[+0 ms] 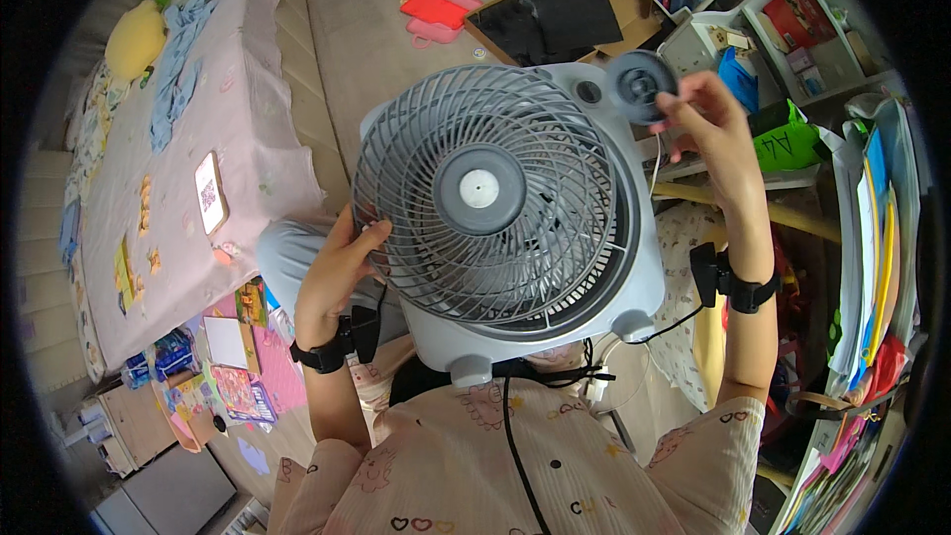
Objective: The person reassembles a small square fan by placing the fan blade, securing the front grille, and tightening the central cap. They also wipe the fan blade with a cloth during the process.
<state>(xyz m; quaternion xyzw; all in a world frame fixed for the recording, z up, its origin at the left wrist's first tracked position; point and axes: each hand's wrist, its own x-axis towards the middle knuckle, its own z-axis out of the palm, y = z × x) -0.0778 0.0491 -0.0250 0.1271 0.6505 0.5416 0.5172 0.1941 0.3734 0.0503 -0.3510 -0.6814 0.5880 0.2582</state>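
A light grey box fan (634, 282) lies face up on my lap, its feet toward me. Its round dark grey spiral grille (421, 267) sits shifted to the left, so a gap shows at the lower right rim. My left hand (349, 256) grips the grille's left edge with thumb on top. My right hand (708, 119) pinches a round dark grey ribbed disc (642, 87) by its edge, just beyond the fan's upper right corner. A small dark knob (588, 91) is set in that corner. Black straps with small devices ring both wrists.
On the left is a bed (253, 79) with a phone (210, 193) on its edge. An opened cardboard box (634, 10) lies ahead, near a red bag (436, 10). Shelves (832, 30) and folders (872, 248) crowd the right. A black cable (510, 436) crosses my shirt.
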